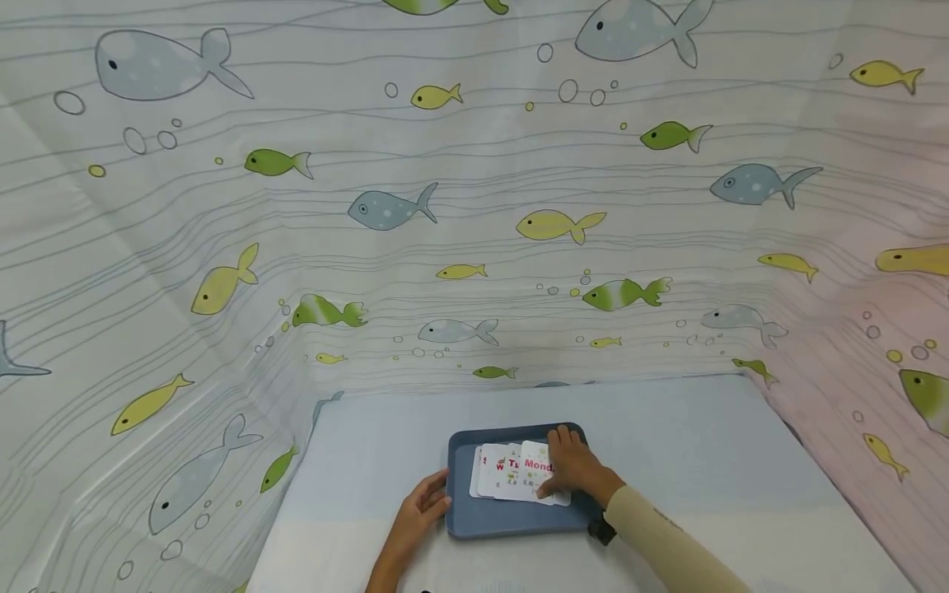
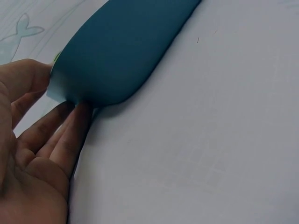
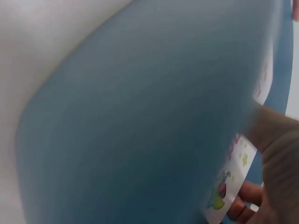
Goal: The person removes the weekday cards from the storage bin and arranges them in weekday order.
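A blue tray (image 1: 511, 520) lies on the table, holding several white word cards (image 1: 495, 482) fanned in an overlapping row. The card at the right of the fan (image 1: 537, 453) shows "Mond" in red letters. My right hand (image 1: 574, 463) grips this end of the cards, fingers at the far edge and thumb at the near edge. In the right wrist view, the tray wall (image 3: 131, 116) hides much of that hand, and a card (image 3: 236, 170) with a coloured drawing shows by the fingers. My left hand (image 2: 42, 158) holds the tray's left side, its fingers against the wall.
A pale table (image 1: 356, 461) surrounds the tray. Behind and at both sides rises a white cloth (image 1: 474, 296) printed with fish. A small black device (image 1: 602, 531) sits at the right wrist, close to the tray's near right corner.
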A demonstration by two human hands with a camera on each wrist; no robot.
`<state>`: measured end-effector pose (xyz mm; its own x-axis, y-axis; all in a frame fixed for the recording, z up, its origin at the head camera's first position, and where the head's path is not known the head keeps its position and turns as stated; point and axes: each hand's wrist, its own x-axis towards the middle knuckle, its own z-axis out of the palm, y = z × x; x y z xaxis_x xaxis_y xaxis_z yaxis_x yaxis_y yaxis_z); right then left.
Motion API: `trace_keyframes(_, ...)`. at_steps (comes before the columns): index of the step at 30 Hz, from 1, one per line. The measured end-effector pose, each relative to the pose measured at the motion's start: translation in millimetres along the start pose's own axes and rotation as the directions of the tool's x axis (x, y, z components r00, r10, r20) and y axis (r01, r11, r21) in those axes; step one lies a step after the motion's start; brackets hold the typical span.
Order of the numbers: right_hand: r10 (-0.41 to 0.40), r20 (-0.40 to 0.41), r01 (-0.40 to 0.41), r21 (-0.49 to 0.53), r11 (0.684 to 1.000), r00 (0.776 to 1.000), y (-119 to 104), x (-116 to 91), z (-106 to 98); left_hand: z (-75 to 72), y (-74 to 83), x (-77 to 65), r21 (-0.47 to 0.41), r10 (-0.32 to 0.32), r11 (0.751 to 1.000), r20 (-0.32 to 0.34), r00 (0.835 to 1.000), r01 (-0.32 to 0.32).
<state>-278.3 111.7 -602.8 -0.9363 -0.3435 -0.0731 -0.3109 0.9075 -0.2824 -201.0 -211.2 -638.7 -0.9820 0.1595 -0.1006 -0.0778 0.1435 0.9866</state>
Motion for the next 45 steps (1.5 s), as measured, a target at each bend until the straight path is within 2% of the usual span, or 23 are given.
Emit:
trace_keyframes(6,-0.002,0.000,0.002,0.039,0.999,1.000,-1.8,-2.2,-6.1,1.7,1.2,-0.3,-0.012,0.009,1.000,-0.005,1.000,-0.009)
trace_keyframes(14,-0.026,-0.001,0.025,0.210,0.977,1.000,0.1,-2.1,-15.6,0.0,1.9,-1.1,-0.014,0.000,1.000,-0.020,1.000,0.000)
trace_keyframes(17,-0.035,0.011,0.030,0.295,0.955,0.999,5.2,-1.5,-16.8,-0.7,1.6,-1.0,-0.019,-0.007,1.000,-0.017,1.000,0.006)
trace_keyframes(19,-0.027,0.035,0.011,0.403,0.915,0.999,9.9,-1.7,-17.7,-0.9,1.7,-1.3,-0.013,-0.011,1.000,-0.016,1.000,0.010)
trace_keyframes(20,-0.027,0.052,0.000,0.465,0.885,0.998,12.5,-1.9,-18.6,-0.8,1.6,-1.5,-0.009,-0.016,1.000,-0.016,1.000,0.016)
trace_keyframes(24,-0.028,0.120,-0.061,0.676,0.734,0.992,24.3,-3.2,-22.6,-0.1,1.7,-2.9,0.000,-0.024,1.000,-0.018,1.000,0.024)
trace_keyframes(27,-0.056,0.132,-0.063,0.754,0.654,0.990,33.5,-3.4,-26.9,0.1,1.3,-2.8,0.009,-0.019,1.000,-0.024,1.000,0.019)
trace_keyframes(31,-0.085,0.109,-0.040,0.816,0.577,0.990,46.2,-3.6,-33.8,0.1,0.5,-0.9,0.018,-0.009,1.000,-0.027,1.000,0.010)
trace_keyframes(37,-0.089,0.141,-0.085,0.885,0.458,0.986,67.0,-6.1,-39.7,0.6,1.5,-1.6,0.013,-0.016,1.000,-0.023,1.000,0.016)
trace_keyframes(40,-0.081,0.139,-0.090,0.893,0.441,0.987,77.5,-8.9,-47.0,0.5,2.1,-1.7,0.019,-0.018,1.000,-0.026,1.000,0.018)
trace_keyframes(44,-0.032,0.133,-0.103,0.877,0.469,0.991,91.0,-12.8,-57.2,0.6,0.8,-0.5,0.023,-0.011,1.000,-0.037,0.999,0.012)
trace_keyframes(45,-0.012,0.140,-0.118,0.876,0.468,0.990,94.8,-13.6,-59.1,0.7,0.3,-0.1,0.024,-0.009,1.000,-0.039,0.999,0.010)
